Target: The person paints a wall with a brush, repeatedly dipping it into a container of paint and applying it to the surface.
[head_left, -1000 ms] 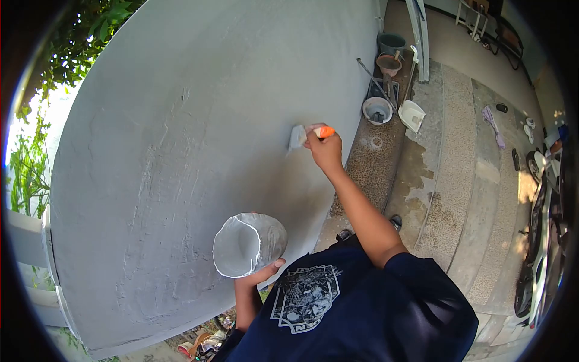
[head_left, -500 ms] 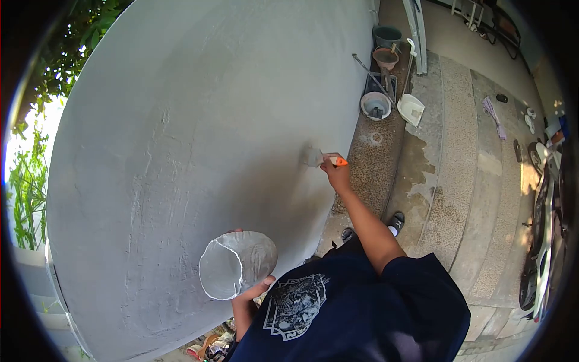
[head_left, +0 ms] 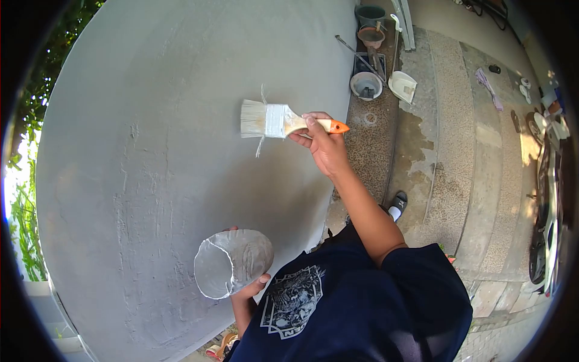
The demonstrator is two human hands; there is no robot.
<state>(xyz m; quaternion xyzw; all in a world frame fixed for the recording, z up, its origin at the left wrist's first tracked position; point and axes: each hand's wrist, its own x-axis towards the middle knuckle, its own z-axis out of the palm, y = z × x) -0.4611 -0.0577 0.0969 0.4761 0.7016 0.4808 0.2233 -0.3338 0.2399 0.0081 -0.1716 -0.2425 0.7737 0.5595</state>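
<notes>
My right hand (head_left: 322,142) is closed round the handle of a wide paintbrush (head_left: 275,119), whose handle ends in an orange tip. Its pale bristles point left, in front of the grey wall (head_left: 175,120), and stray bristles stick out on both sides of the white-coated ferrule. Lower down, my left hand (head_left: 254,287) grips a cut-open plastic container (head_left: 252,256) with a ragged, white-smeared rim. The container is tilted, its mouth toward the lower left, and grey-white residue coats it. Part of my left hand is hidden behind it.
Beside the wall's foot stand a dark bucket (head_left: 370,16), a brownish pot (head_left: 371,38) and a pale basin (head_left: 366,85). A white dustpan (head_left: 402,86) lies near them. A parked motorbike (head_left: 543,211) stands at far right, with a purple cloth (head_left: 489,88) on the paving.
My right hand has drawn the paintbrush off the wall, up and left, closer to the camera. The container in my left hand has barely moved. The view has shifted slightly.
</notes>
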